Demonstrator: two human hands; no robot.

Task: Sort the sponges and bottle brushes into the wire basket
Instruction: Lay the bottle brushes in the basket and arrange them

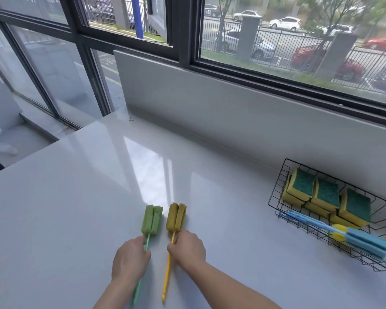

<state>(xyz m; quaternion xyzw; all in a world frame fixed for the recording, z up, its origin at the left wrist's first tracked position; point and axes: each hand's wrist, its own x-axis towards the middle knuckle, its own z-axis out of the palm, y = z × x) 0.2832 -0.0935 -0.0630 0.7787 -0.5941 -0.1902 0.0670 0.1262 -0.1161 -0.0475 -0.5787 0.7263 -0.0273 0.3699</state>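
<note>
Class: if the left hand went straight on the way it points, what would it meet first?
The left hand holds the green brush, whose foam head lies directly ahead; beyond it, seemingly only counter until the wall.

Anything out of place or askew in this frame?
Only minor things: the blue foam-headed bottle brush lies diagonally in the black wire basket, its handle tip seemingly poking past the near-left corner. A small greenish scrap sits on the white counter by the wall.
</note>
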